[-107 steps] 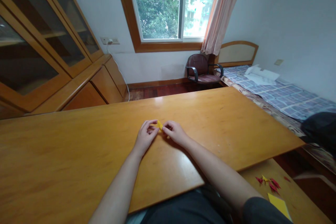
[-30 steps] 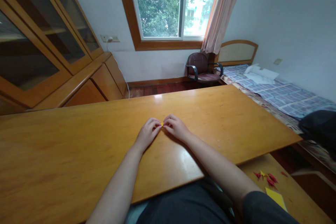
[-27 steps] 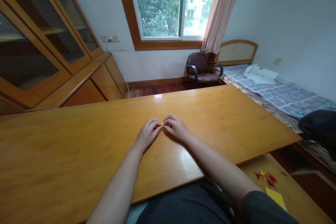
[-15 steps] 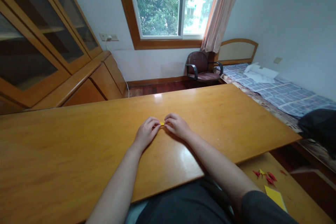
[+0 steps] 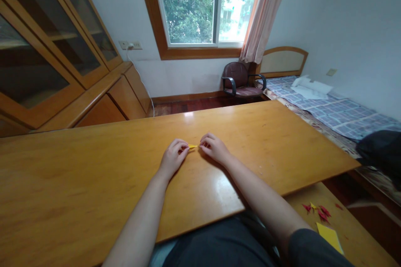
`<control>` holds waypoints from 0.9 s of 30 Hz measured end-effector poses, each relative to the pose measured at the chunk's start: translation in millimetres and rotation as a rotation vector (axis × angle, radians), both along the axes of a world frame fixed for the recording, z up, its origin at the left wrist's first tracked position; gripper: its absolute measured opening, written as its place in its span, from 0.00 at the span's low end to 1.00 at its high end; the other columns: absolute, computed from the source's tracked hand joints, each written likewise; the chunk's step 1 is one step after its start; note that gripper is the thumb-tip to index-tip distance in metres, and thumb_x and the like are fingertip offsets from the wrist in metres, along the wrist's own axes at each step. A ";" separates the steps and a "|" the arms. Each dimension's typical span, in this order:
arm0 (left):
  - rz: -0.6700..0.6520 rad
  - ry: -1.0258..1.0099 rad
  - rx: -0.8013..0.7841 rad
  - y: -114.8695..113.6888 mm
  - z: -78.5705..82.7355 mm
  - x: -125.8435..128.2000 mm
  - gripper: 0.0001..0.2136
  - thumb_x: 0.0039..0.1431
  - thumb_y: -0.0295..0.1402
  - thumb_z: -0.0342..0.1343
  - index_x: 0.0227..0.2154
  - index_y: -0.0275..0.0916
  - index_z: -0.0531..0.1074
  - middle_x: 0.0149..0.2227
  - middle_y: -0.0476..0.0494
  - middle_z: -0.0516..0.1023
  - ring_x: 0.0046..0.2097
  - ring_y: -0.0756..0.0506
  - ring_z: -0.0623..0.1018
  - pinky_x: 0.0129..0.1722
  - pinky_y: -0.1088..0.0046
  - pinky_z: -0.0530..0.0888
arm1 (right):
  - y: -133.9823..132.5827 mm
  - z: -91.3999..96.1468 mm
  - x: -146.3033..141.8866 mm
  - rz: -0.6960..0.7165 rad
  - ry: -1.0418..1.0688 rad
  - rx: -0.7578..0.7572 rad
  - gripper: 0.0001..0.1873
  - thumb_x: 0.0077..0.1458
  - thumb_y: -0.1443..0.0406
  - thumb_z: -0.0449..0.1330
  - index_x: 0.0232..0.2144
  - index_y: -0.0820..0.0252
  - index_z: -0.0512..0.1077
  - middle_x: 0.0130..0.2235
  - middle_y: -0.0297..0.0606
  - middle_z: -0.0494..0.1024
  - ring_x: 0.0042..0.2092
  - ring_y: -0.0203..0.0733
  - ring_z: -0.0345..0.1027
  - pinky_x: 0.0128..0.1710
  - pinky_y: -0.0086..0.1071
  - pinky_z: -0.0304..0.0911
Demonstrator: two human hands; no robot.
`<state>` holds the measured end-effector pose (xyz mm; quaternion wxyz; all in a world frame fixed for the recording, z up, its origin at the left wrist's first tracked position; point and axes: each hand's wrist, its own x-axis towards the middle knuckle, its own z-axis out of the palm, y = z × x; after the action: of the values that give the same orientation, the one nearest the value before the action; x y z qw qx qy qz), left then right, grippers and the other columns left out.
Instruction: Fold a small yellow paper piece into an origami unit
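A small folded piece of yellow paper [image 5: 192, 146] lies flat near the middle of the wooden table [image 5: 94, 175]. My left hand [image 5: 172, 159] rests on the table with its fingers curled and pinches the paper's left end. My right hand [image 5: 214, 149] sits just to the right, its fingertips pinched at the paper's pointed right end. Most of the paper is hidden by my fingers.
To my lower right, a lower wooden surface carries several small red folded pieces [image 5: 319, 212] and a yellow sheet [image 5: 328, 235]. A glass-fronted cabinet [image 5: 46, 62] stands at the left. Beyond the table are an office chair [image 5: 239, 81] and a bed [image 5: 328, 108].
My hands have drawn slightly apart, so more of the yellow paper shows between them. 3.6 s ago the paper was held a little raised; now it lies flat on the table.
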<state>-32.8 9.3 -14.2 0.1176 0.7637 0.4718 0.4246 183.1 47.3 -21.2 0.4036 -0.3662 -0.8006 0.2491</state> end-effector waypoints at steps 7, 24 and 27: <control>-0.012 -0.075 -0.015 -1.9 2.6 1.3 0.06 0.63 0.35 0.54 0.33 0.40 0.73 0.37 0.44 0.73 0.39 0.47 0.75 0.37 0.71 0.76 | -0.4 2.6 1.1 0.030 0.036 -0.095 0.08 0.56 0.63 0.63 0.38 0.60 0.75 0.37 0.36 0.73 0.33 0.34 0.67 0.36 0.28 0.65; -0.071 -0.501 -0.449 -0.9 -13.1 7.6 0.16 0.53 0.39 0.62 0.42 0.39 0.69 0.36 0.48 0.74 0.39 0.48 0.77 0.41 0.71 0.75 | -4.3 6.0 -2.1 0.144 0.136 -0.416 0.12 0.57 0.60 0.59 0.32 0.65 0.76 0.26 0.34 0.75 0.27 0.34 0.67 0.28 0.26 0.60; -0.126 -0.563 -0.521 1.2 -16.7 8.3 0.19 0.54 0.38 0.61 0.47 0.39 0.67 0.35 0.48 0.74 0.39 0.49 0.77 0.41 0.71 0.75 | -4.7 6.3 -2.1 0.144 0.158 -0.433 0.12 0.57 0.60 0.59 0.32 0.65 0.76 0.26 0.34 0.75 0.27 0.33 0.67 0.27 0.25 0.60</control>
<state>-24.5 10.5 -30.9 0.4584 0.5892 0.4654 0.4755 181.0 42.6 -14.9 0.3582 -0.3653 -0.7185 0.4711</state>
